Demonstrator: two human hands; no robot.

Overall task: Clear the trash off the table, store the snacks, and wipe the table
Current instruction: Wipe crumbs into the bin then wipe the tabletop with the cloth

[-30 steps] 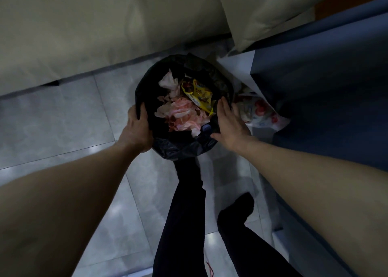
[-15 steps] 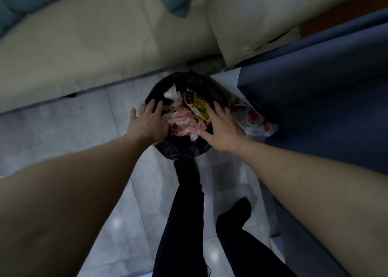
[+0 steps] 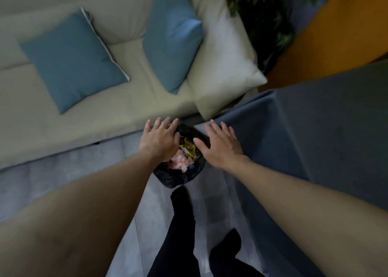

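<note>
Head view: left hand point(image 3: 159, 139) and right hand point(image 3: 220, 147) are hovering, spread and empty, over the centre-frame bin point(image 3: 178, 177); best lifting clear without tipping it over.

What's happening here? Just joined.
A person stands over a black-lined trash bin on the floor, between a sofa and a surface draped in blue cloth, probably the table. The left hand and right hand are both open with fingers spread above the bin, and they hold nothing. The bin holds pink scraps and a yellow wrapper. The tabletop itself is not in view.
</note>
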